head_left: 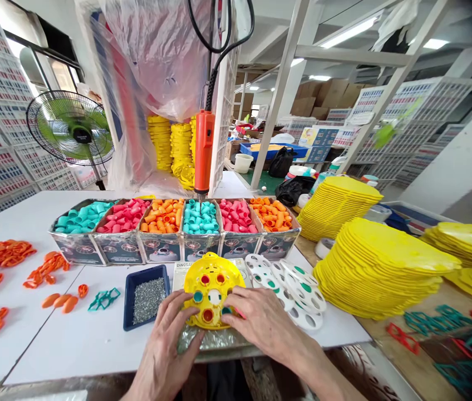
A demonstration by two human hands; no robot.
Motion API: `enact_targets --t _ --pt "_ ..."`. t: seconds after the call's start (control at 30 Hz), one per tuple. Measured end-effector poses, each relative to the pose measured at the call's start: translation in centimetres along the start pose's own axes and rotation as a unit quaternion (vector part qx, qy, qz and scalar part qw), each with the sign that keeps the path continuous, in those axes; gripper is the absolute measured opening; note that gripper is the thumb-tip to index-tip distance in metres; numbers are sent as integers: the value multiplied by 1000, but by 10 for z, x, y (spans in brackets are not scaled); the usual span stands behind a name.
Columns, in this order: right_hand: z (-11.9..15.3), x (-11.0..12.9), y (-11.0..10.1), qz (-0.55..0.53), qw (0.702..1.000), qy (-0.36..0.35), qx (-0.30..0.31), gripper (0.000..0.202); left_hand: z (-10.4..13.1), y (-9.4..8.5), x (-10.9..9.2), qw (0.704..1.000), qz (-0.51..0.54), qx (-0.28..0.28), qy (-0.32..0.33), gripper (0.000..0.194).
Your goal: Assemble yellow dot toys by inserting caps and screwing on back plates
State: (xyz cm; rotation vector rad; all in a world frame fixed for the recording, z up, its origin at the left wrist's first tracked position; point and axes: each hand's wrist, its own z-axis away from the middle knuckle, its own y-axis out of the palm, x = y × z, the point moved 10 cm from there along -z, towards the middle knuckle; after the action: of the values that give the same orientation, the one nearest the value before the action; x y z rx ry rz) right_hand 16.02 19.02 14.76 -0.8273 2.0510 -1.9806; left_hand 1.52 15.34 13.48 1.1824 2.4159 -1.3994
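A round yellow plastic piece (pixel 213 278) lies in front of me on a clear-wrapped pad, with red, orange and teal parts set in its holes and a white centre. At its left rim is my left hand (pixel 172 334), fingers curved over the edge and thumb apart below. My right hand (pixel 263 320) rests at the right rim, its fingertips on a teal part near the lower right. An orange electric screwdriver (pixel 204 153) hangs upright beyond the piece, its tip over the teal bin. A dark blue tray (pixel 126 303) of small screws sits left of the piece.
Cardboard bins (pixel 164 248) of teal, pink and orange parts line the back. White perforated discs (pixel 306 320) lie to the right, beside tall yellow stacks (pixel 378 267). Orange pieces (pixel 0 256) spread at the left, near a teal frame (pixel 104 299). A fan (pixel 71 131) stands behind.
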Motion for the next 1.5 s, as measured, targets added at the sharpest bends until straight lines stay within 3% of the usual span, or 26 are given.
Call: enact_targets --t 0.17,0.37,0.47,0.53,0.63,0.87,1.03,1.1,1.3,1.5 --pt "-3 0 -3 -19 1000 -22 -12 9 -1 1 -1 1000 4 1 4 24" --pt "6 -12 -32 -200 972 10 -122 32 2 -12 0 999 32 -24 -16 24" --pt "13 -10 -36 -259 954 26 -152 35 2 -15 -1 993 94 -25 -62 17" --pt "17 0 -32 -282 945 18 -166 32 3 -1 -1 976 178 32 -124 15" --pt "21 19 -23 -326 928 1 -181 28 11 29 -10 921 311 129 -196 28" --pt "22 32 8 -442 877 35 -184 44 10 37 -24 881 402 121 -219 44" --pt "21 35 14 -486 860 7 -156 62 11 47 -26 841 468 126 -241 50" --pt "23 34 10 -482 863 -6 -153 53 13 46 -20 851 450 107 -251 44" --pt "29 18 -9 -414 894 16 -173 21 14 29 -9 918 329 67 -210 22" --pt "36 18 -13 -367 913 -1 -177 24 13 19 -5 939 285 42 -188 20"
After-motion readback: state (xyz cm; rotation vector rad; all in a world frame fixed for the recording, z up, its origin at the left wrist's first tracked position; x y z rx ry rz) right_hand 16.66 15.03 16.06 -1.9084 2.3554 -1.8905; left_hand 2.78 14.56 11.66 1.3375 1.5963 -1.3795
